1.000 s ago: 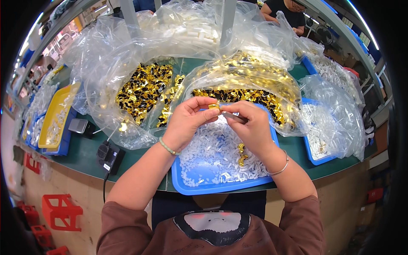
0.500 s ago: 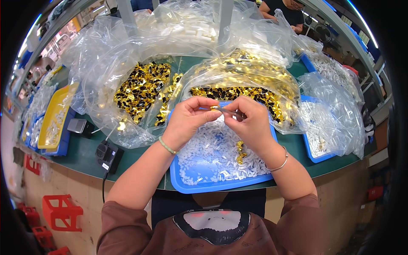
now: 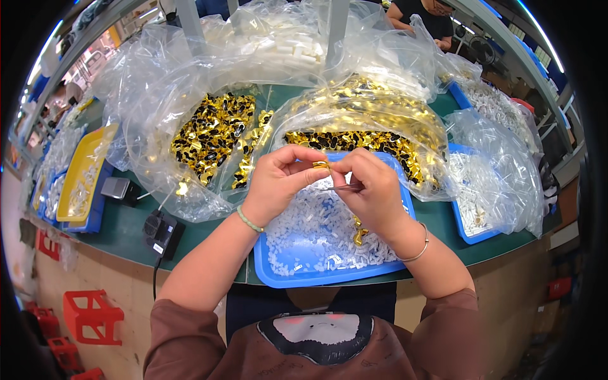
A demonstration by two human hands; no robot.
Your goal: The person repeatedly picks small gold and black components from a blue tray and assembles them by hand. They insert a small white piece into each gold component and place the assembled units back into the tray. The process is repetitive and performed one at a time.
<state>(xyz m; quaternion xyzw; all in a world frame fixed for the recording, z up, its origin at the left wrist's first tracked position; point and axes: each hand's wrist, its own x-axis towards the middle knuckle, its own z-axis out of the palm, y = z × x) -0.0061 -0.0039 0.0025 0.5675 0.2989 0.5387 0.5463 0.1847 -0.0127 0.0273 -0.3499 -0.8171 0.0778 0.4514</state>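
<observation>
My left hand (image 3: 275, 180) is closed, pinching a small shiny gold part (image 3: 321, 164) between thumb and fingers. Its other end meets the fingertips of my right hand (image 3: 375, 193), which is also closed. A thin metal tool, seemingly tweezers (image 3: 342, 187), lies within the right fingers, its tip pointing left. Both hands are above a blue tray (image 3: 273, 273) that holds many small white pieces (image 3: 288, 237). A few gold parts (image 3: 360, 236) rest on the white pieces, near my right wrist and partly hidden by it.
Clear plastic bags with gold and black parts (image 3: 212, 136) and more gold parts (image 3: 380, 107) lie behind the tray. At the right is another blue tray (image 3: 472, 238); at the left, a yellow tray (image 3: 73, 206) and a black device (image 3: 161, 231). A person (image 3: 421, 22) sits far right.
My right fingers have come up against the gold part. The metal tool's tip has dropped away below it, and the right hand has shifted slightly lower.
</observation>
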